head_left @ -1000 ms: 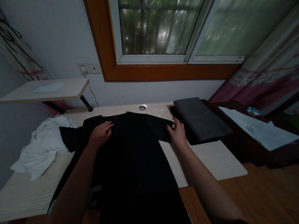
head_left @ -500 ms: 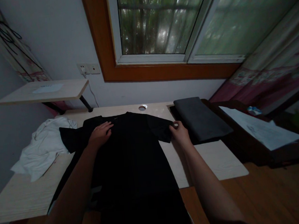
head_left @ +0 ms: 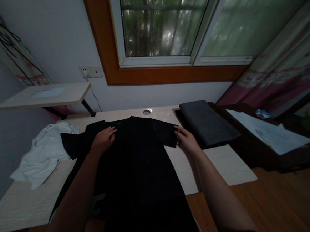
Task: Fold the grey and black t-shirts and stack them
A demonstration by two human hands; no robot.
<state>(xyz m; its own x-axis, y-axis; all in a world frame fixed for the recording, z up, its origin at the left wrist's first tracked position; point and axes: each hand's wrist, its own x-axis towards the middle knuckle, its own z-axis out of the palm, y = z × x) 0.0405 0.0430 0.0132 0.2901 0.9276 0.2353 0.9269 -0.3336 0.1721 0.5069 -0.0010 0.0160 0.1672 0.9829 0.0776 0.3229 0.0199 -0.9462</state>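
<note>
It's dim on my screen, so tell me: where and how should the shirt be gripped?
Probably by the hem of the sleeve by the right hand, pinched from the right: the shirt lies spread flat, and this sleeve juts outward, its edge within the fingers' reach.

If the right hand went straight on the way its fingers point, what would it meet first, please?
The right hand would probably meet the sleeve of the black shirt first; they may be touching.
</note>
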